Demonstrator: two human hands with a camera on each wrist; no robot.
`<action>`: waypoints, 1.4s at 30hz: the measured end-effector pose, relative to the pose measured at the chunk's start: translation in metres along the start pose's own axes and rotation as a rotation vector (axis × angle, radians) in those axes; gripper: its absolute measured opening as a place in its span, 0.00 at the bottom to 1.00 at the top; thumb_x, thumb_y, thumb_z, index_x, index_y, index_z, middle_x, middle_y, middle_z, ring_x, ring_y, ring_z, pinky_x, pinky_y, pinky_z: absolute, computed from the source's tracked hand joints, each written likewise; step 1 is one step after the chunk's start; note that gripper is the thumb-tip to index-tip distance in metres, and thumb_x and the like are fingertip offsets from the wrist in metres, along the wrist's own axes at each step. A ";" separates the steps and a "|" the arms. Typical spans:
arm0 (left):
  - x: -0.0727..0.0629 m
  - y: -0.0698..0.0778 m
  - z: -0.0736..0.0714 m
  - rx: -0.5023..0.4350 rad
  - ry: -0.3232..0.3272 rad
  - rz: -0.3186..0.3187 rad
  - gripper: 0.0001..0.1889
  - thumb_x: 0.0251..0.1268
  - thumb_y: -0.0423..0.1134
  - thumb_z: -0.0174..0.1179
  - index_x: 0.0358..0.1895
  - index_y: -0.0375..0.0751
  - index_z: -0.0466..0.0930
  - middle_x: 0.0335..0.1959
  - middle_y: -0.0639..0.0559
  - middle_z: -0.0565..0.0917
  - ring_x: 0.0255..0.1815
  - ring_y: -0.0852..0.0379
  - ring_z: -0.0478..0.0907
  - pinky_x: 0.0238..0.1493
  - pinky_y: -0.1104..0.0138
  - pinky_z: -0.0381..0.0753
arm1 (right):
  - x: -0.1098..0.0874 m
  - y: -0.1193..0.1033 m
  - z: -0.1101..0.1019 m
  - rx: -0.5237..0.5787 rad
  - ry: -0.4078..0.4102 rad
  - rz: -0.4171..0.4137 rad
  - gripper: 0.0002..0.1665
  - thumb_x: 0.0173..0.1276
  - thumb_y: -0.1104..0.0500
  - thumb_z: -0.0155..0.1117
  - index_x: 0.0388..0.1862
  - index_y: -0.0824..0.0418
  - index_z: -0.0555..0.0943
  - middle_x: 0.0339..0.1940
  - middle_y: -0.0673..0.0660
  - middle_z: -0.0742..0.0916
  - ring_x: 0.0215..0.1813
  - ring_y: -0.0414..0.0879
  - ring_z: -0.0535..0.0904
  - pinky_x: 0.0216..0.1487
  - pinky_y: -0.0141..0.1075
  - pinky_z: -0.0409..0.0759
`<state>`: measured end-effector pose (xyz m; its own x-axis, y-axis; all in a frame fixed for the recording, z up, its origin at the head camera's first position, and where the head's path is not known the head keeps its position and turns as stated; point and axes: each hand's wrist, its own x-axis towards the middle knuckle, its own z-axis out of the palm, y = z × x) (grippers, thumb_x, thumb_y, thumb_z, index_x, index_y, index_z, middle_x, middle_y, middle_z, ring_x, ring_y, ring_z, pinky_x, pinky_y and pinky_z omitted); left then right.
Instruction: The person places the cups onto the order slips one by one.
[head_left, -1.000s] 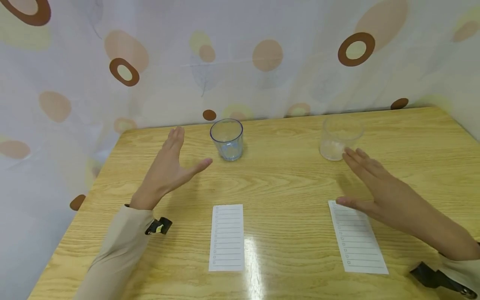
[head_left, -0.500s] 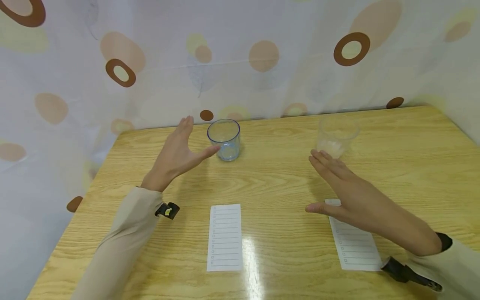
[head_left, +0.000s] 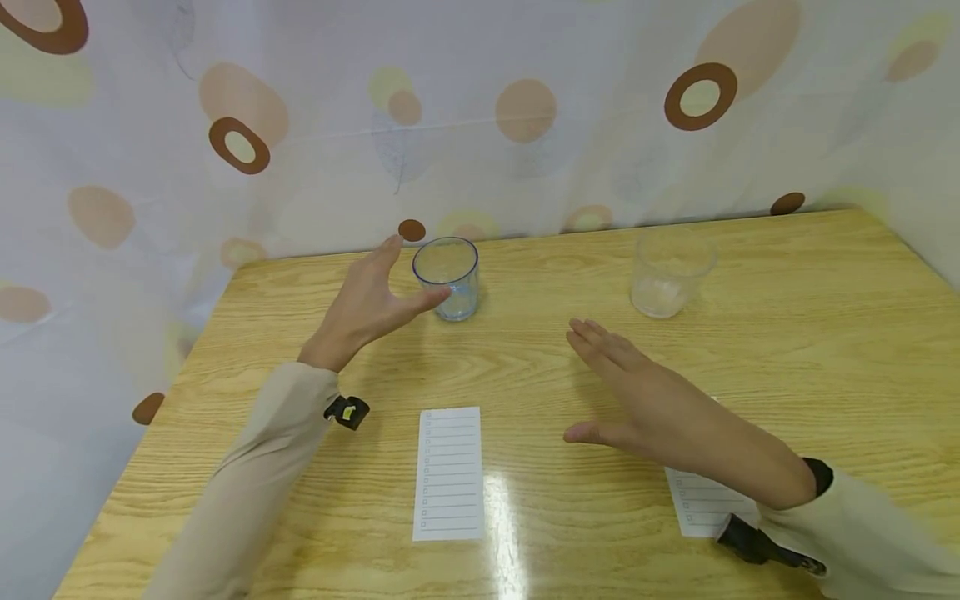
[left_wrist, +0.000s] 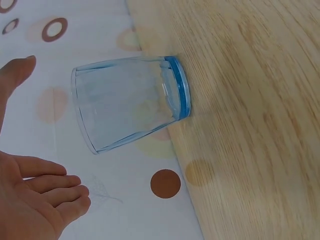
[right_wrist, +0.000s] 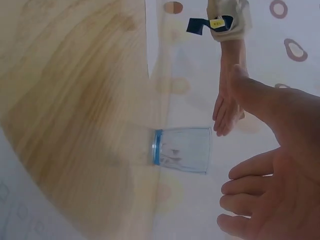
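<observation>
A clear, blue-tinted drinking glass [head_left: 455,296] stands upright near the table's back edge. Beside it on the left, my left hand [head_left: 362,300] is spread, thumb apart from straight fingers; the thumb overlaps the glass in the head view. The left wrist view shows a gap between that hand [left_wrist: 35,192] and the glass [left_wrist: 130,102]. My right hand [head_left: 637,392] hovers over the middle right of the table, fingers straight and holding nothing. Behind it to the right stands a second, colourless clear glass [head_left: 663,283] with something whitish at its bottom.
A lined checklist slip [head_left: 448,475] lies on the wooden table [head_left: 525,358] in front of the blue-tinted glass. Another slip [head_left: 705,504] is partly covered by my right forearm. A patterned curtain [head_left: 465,108] hangs along the table's back edge.
My right hand has moved left, away from the colourless glass and across the right slip. My left hand has shifted right, closer to the blue-tinted glass. Both glasses stay on the table.
</observation>
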<state>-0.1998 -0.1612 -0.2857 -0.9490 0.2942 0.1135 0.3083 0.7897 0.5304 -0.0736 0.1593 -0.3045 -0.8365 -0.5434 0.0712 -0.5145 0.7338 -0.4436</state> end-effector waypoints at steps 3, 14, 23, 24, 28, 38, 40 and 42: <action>0.003 -0.002 0.003 -0.003 -0.002 0.003 0.57 0.53 0.70 0.60 0.75 0.33 0.48 0.76 0.39 0.52 0.76 0.43 0.49 0.72 0.52 0.55 | 0.004 -0.007 0.009 -0.004 -0.003 -0.032 0.58 0.61 0.32 0.61 0.77 0.66 0.54 0.78 0.61 0.57 0.75 0.62 0.54 0.64 0.58 0.66; 0.011 -0.011 0.011 -0.026 -0.017 -0.027 0.56 0.52 0.67 0.64 0.75 0.33 0.50 0.75 0.38 0.56 0.74 0.42 0.54 0.69 0.50 0.60 | 0.025 -0.035 0.041 -0.007 -0.160 -0.114 0.56 0.59 0.42 0.70 0.74 0.71 0.56 0.76 0.66 0.59 0.76 0.61 0.54 0.68 0.52 0.64; 0.017 -0.017 0.022 -0.065 0.013 0.016 0.50 0.51 0.61 0.69 0.72 0.36 0.61 0.69 0.40 0.68 0.71 0.42 0.62 0.67 0.49 0.64 | 0.031 -0.059 0.064 -0.013 -0.304 -0.126 0.57 0.61 0.39 0.67 0.74 0.72 0.54 0.77 0.67 0.56 0.77 0.59 0.49 0.72 0.50 0.57; 0.017 -0.017 0.023 -0.065 0.013 0.016 0.50 0.51 0.62 0.69 0.72 0.36 0.60 0.70 0.40 0.67 0.71 0.42 0.62 0.67 0.49 0.64 | 0.032 -0.061 0.066 -0.016 -0.316 -0.123 0.58 0.61 0.38 0.66 0.75 0.72 0.53 0.77 0.67 0.55 0.77 0.59 0.47 0.72 0.50 0.56; 0.016 -0.016 0.026 -0.053 0.002 0.000 0.55 0.51 0.62 0.68 0.74 0.30 0.53 0.73 0.36 0.60 0.73 0.40 0.58 0.68 0.49 0.62 | 0.034 -0.067 0.073 -0.061 -0.345 -0.122 0.61 0.59 0.35 0.64 0.75 0.72 0.51 0.77 0.67 0.52 0.78 0.58 0.44 0.73 0.51 0.53; 0.018 -0.013 0.033 -0.084 0.035 -0.017 0.51 0.54 0.57 0.69 0.73 0.30 0.54 0.71 0.35 0.62 0.72 0.40 0.59 0.68 0.50 0.63 | 0.036 -0.075 0.084 -0.186 -0.369 -0.129 0.61 0.58 0.31 0.62 0.74 0.73 0.56 0.77 0.68 0.54 0.77 0.59 0.47 0.72 0.51 0.56; 0.019 -0.014 0.034 -0.102 0.054 -0.018 0.50 0.54 0.56 0.69 0.73 0.30 0.56 0.70 0.36 0.65 0.71 0.41 0.62 0.67 0.51 0.65 | 0.036 -0.075 0.084 -0.211 -0.360 -0.138 0.60 0.59 0.30 0.61 0.73 0.73 0.57 0.77 0.68 0.54 0.77 0.60 0.49 0.72 0.50 0.57; 0.019 -0.015 0.035 -0.120 0.073 -0.018 0.49 0.54 0.56 0.70 0.72 0.31 0.58 0.68 0.35 0.68 0.68 0.40 0.66 0.65 0.51 0.68 | 0.036 -0.074 0.085 -0.225 -0.350 -0.148 0.60 0.59 0.30 0.60 0.73 0.73 0.58 0.76 0.69 0.55 0.77 0.60 0.50 0.72 0.50 0.58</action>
<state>-0.2204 -0.1482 -0.3206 -0.9580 0.2370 0.1613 0.2848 0.7234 0.6289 -0.0494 0.0508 -0.3447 -0.6562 -0.7262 -0.2050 -0.6845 0.6872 -0.2433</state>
